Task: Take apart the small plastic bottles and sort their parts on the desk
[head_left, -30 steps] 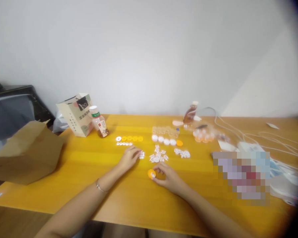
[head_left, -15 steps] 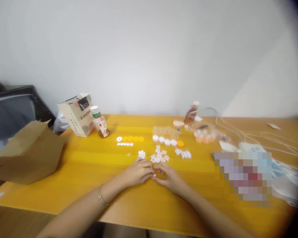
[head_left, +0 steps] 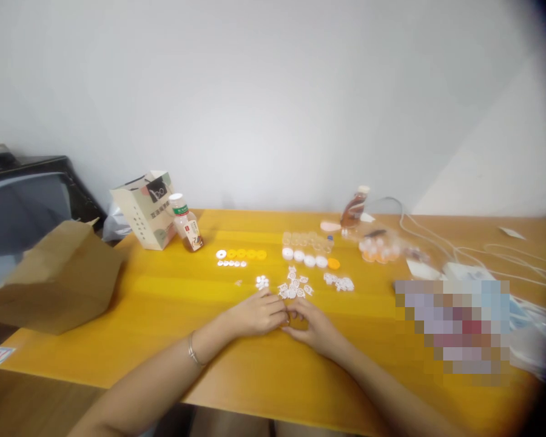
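White lacy pieces lying just beyond the fingers, where left hand and right hand meet tip to tip low on the bench, curled as if pinching something small; cannot tell whether anything is actually gripped. Sorted by kind, seemingly to keep each within reach: three white clusters, then one white ring with four yellow discs, and four white caps beside one orange cap. Farther out, probably pushed back for working room: left bottle, right bottle, printed bag, brown bag.
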`<state>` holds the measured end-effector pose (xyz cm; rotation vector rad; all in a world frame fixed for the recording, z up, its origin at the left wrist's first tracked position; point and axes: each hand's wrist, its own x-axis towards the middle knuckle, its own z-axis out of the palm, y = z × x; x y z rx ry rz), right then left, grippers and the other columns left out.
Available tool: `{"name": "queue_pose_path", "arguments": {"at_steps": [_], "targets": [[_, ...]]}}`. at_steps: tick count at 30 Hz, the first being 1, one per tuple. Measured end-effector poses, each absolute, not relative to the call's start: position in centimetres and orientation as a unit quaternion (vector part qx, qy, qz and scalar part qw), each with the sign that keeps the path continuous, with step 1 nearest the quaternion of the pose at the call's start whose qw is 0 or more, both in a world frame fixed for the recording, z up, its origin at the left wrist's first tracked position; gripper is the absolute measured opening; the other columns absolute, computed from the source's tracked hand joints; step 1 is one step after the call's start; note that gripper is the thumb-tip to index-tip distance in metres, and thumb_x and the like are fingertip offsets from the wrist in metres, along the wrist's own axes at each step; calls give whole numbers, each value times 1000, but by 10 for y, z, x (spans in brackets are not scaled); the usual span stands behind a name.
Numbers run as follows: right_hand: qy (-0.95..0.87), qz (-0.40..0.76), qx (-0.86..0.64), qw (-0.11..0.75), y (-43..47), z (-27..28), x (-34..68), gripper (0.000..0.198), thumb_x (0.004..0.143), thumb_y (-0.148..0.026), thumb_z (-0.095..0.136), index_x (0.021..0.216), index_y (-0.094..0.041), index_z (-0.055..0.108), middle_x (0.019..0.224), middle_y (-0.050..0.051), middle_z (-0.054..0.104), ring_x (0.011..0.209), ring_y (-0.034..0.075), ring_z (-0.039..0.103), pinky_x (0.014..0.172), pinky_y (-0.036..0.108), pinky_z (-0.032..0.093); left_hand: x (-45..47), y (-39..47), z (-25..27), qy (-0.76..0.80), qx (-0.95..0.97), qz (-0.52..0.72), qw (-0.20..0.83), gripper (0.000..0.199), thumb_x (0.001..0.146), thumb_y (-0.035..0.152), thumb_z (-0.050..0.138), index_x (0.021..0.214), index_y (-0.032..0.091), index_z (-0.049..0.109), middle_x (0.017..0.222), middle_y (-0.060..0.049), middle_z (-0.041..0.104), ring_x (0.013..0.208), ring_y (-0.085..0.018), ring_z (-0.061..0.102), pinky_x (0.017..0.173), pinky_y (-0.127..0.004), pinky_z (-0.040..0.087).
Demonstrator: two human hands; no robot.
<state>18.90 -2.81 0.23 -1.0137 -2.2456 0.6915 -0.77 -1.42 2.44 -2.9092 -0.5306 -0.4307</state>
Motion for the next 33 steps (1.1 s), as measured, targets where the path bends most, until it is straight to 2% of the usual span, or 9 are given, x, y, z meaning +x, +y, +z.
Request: {"name": "queue_pose_path", "arguments": {"at_steps": [4,11,14,24,33], "targets": [[-840,255,-384,285,-29,3,189,10,72,-23,62,80,-21,57,74,1,51,70,15,48,66,28,42,-6,-14,23,-187,-969,-151,62,23,91,23,36,87,17,58,84,-5,61,83,-15,53,76,-29,33],[-838,264,-387,278,-29,4,189,12,72,-24,62,83,-21,60,75,1,53,71,15,49,66,27,43,-7,-14,18,-241,-939,-237,-66,16,87,26,45,88,19,59,85,-3,63,83,-12,56,80,-27,33],[-835,268,-393,276,-30,5,190,15,73,-26,61,87,-22,60,76,2,53,72,15,49,67,28,43,-10,-12,20,-265,-923,-265,-88,15,86,27,47,88,19,60,85,-2,64,82,-12,56,80,-26,34],[-827,283,-404,270,-33,9,190,16,74,-28,60,89,-22,60,79,2,55,74,15,50,69,28,43,-46,24,10,-438,-863,-249,10,18,86,28,48,81,20,64,79,-4,62,80,-16,55,76,-29,33],[-827,281,-405,271,-32,8,190,16,75,-28,59,90,-22,60,80,2,55,75,16,51,69,28,43,-48,27,6,-443,-871,-206,52,16,86,24,48,78,19,61,79,-3,59,81,-17,52,76,-30,30]]}}
